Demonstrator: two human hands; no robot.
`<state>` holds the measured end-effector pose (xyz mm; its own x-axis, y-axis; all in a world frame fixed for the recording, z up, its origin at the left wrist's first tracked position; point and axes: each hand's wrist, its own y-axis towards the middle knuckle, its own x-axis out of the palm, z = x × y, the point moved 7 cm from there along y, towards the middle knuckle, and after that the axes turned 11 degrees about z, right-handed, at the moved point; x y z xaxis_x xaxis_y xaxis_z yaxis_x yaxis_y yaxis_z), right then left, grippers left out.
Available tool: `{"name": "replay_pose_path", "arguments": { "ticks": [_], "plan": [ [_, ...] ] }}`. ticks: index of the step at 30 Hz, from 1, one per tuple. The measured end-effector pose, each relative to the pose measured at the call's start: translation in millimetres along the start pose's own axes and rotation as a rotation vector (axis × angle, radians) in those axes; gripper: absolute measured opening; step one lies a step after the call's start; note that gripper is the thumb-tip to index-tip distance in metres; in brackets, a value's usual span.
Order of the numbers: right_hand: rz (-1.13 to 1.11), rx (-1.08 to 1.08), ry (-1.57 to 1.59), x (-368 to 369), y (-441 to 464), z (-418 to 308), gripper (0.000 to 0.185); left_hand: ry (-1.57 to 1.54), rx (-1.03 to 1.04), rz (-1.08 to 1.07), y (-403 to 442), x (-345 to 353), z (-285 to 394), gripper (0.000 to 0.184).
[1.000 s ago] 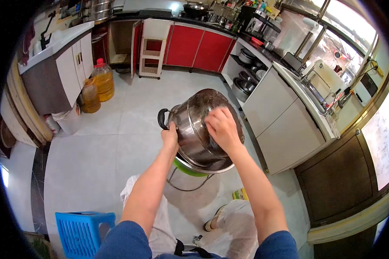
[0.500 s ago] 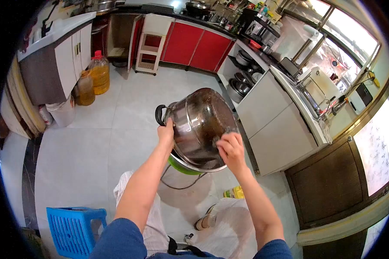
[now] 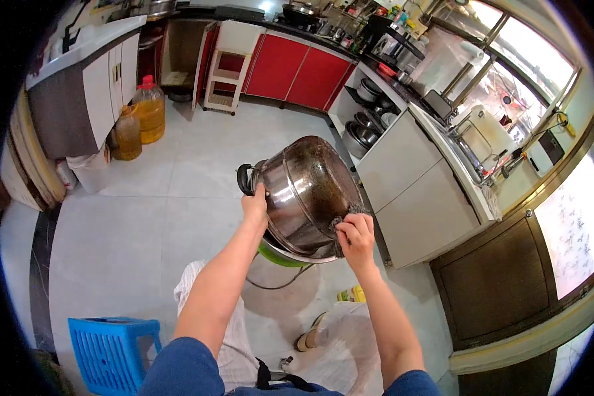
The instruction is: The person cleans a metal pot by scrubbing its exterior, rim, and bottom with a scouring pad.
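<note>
A large steel pot (image 3: 303, 191) lies tilted on its side, its browned base facing right and up. My left hand (image 3: 255, 206) grips its rim just below a black handle (image 3: 244, 179). My right hand (image 3: 356, 236) is closed on a dark grey mesh scrubber (image 3: 338, 245), which touches the lower right edge of the pot's base. Under the pot a wide steel basin (image 3: 296, 256) shows its rim, with something green (image 3: 278, 255) beneath it and a wire ring lower down.
A blue plastic stool (image 3: 112, 353) stands at lower left. Oil jugs (image 3: 150, 112) stand by the left cabinet. A yellow packet (image 3: 352, 294) lies on the floor near my foot. White cabinets (image 3: 422, 191) are at right, a wheeled rack (image 3: 226, 76) at the back.
My right hand has moved from the middle of the pot's base down to its lower right edge, with the scrubber. My left hand keeps its hold. The view has shifted slightly.
</note>
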<state>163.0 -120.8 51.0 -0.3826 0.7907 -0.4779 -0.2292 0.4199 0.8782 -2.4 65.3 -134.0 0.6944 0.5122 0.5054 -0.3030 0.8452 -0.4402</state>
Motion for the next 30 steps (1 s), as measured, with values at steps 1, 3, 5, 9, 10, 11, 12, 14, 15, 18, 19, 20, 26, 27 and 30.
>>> {"name": "replay_pose_path", "arguments": {
  "ticks": [1, 3, 5, 9, 10, 11, 12, 14, 15, 18, 19, 20, 26, 27, 30],
  "plan": [
    [-0.013, 0.023, -0.017, -1, -4, 2, 0.018, -0.002, -0.004, 0.002, 0, 0, -1, 0.032],
    [0.017, -0.01, -0.03, 11, 12, -1, 0.018, -0.011, 0.005, -0.022, -1, 1, -1, 0.03],
    [0.046, -0.063, -0.018, 35, 48, -17, 0.016, -0.026, 0.017, -0.017, 3, 1, -6, 0.033],
    [-0.049, -0.119, -0.055, 81, 87, -36, 0.018, -0.054, -0.058, -0.043, -10, 0, 1, 0.028],
    [-0.031, -0.12, -0.032, 81, 87, -35, 0.019, -0.051, -0.052, -0.048, -15, 0, 8, 0.028],
    [-0.012, -0.12, -0.01, 82, 88, -35, 0.02, -0.052, -0.089, -0.037, -20, 0, 11, 0.029],
    [-0.007, -0.12, -0.013, 78, 81, -34, 0.02, -0.056, -0.131, -0.025, -22, 0, 10, 0.03],
    [0.124, -0.058, -0.067, 42, 51, -23, 0.015, -0.054, -0.115, -0.022, -22, 1, 8, 0.029],
    [0.138, 0.026, -0.065, 27, 33, -12, 0.015, -0.046, -0.094, -0.014, -21, -1, 7, 0.028],
    [0.231, 0.297, -0.062, -2, -28, 37, 0.013, -0.079, -0.02, -0.028, -7, -1, -5, 0.032],
    [0.304, 0.479, -0.055, -10, -36, 51, 0.012, -0.039, -0.013, -0.037, -14, -1, 1, 0.032],
    [0.305, 0.477, -0.052, -7, -36, 55, 0.012, -0.041, -0.01, -0.036, -14, -1, 0, 0.032],
    [0.243, 0.149, -0.089, 49, 68, -10, 0.017, -0.208, -0.116, -0.042, -39, -2, 4, 0.028],
    [0.201, 0.12, -0.109, 60, 74, -15, 0.017, -0.207, -0.177, -0.034, -54, -1, 12, 0.028],
    [0.221, 0.115, -0.153, 46, 69, -13, 0.018, -0.241, -0.229, -0.075, -53, -1, 7, 0.029]
  ]
}}
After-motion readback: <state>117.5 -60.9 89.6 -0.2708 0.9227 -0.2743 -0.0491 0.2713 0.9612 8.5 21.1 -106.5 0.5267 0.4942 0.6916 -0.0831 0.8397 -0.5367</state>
